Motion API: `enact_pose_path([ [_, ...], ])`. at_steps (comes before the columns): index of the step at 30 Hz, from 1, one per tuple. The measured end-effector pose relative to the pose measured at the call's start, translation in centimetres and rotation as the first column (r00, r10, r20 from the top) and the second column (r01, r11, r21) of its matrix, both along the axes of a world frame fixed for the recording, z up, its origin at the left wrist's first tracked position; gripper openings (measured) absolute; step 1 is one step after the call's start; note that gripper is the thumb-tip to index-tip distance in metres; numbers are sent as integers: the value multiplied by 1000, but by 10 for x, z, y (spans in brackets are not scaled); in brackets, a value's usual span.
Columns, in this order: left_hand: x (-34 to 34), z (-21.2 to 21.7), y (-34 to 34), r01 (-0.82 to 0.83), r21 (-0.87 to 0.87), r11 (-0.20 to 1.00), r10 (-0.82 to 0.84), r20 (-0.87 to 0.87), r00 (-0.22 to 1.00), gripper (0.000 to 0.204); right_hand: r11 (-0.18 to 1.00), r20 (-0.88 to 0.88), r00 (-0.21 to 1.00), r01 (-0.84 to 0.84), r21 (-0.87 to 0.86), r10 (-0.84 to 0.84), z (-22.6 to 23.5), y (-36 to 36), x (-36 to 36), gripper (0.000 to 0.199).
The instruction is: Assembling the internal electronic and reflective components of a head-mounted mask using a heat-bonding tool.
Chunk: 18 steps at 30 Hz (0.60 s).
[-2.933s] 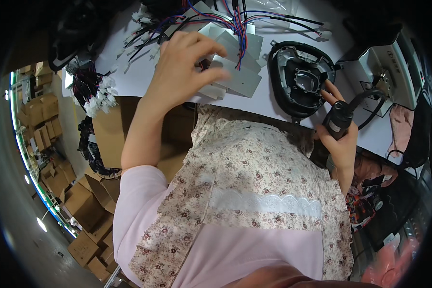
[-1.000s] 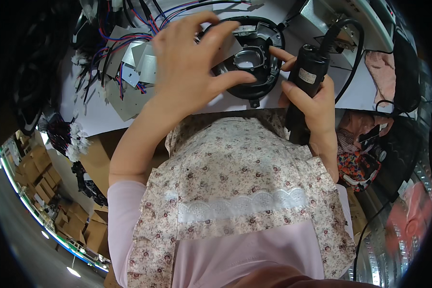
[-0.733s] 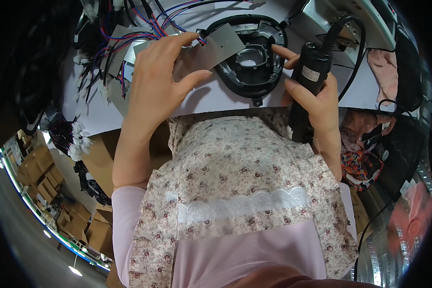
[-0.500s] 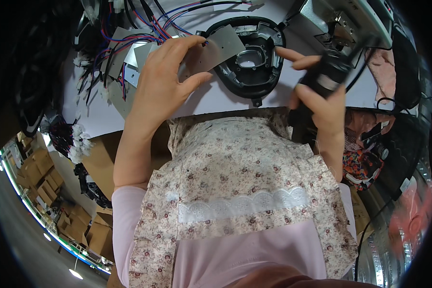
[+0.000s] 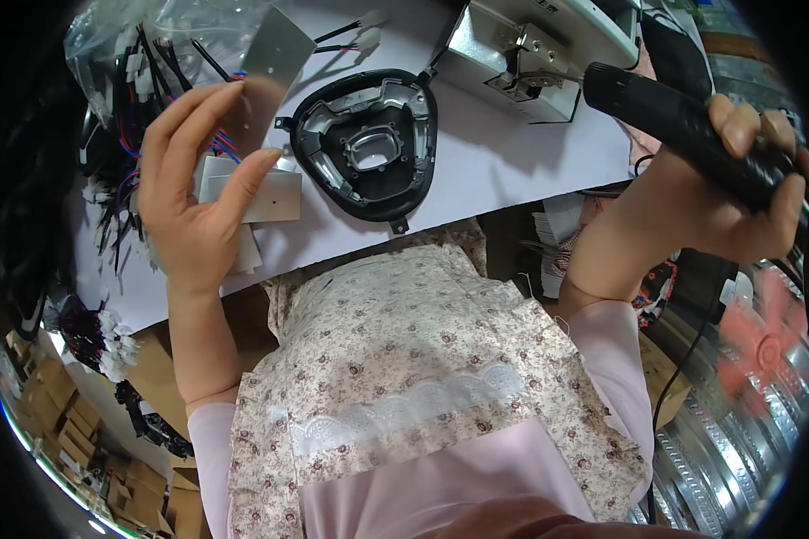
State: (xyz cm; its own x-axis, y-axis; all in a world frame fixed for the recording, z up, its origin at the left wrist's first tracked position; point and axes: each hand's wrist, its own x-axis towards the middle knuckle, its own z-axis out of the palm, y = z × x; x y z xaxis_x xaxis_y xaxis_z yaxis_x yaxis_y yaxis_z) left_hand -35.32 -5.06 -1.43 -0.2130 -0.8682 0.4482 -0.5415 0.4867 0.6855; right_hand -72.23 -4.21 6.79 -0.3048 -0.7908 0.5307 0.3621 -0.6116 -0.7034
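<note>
My left hand [image 5: 198, 198] is raised over the left of the table, thumb and fingers curled around the edge of a thin grey metal plate [image 5: 283, 49]. More flat metal plates [image 5: 274, 198] lie beneath it. A black, rounded-triangular plastic housing [image 5: 333, 157] with silver inner parts and a rectangular centre window lies flat, right of that hand. Off to the right, my right hand [image 5: 715, 211] is closed around a black electric screwdriver [image 5: 661, 108], lifted and tilted, its thick end pointing left toward the table. The tool's other end is partly hidden by my fingers.
Black, red and blue wires with white connectors [image 5: 112, 211] crowd the left side beside a clear plastic bag [image 5: 108, 54]. A silver metal box-shaped device [image 5: 490, 54] stands at the back right. A red fan [image 5: 764, 346] is at the lower right.
The whole view has shifted, so the table things sit further left. My right hand has swung the screwdriver away from the housing, out to the right. The left hand's plate is now left of the housing.
</note>
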Motion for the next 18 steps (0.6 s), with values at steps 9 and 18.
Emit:
enact_pose_path([
  [9, -2, 1, -8, 42, -151, 988, -19, 150, 989, 52, 948, -461, 855, -307, -80, 238, -16, -34, 4, 42],
  [18, -7, -3, -12, 88, 197, 977, -94, 22, 995, 41, 918, -663, 711, -387, -91, 234, -6, -42, 8, 35],
])
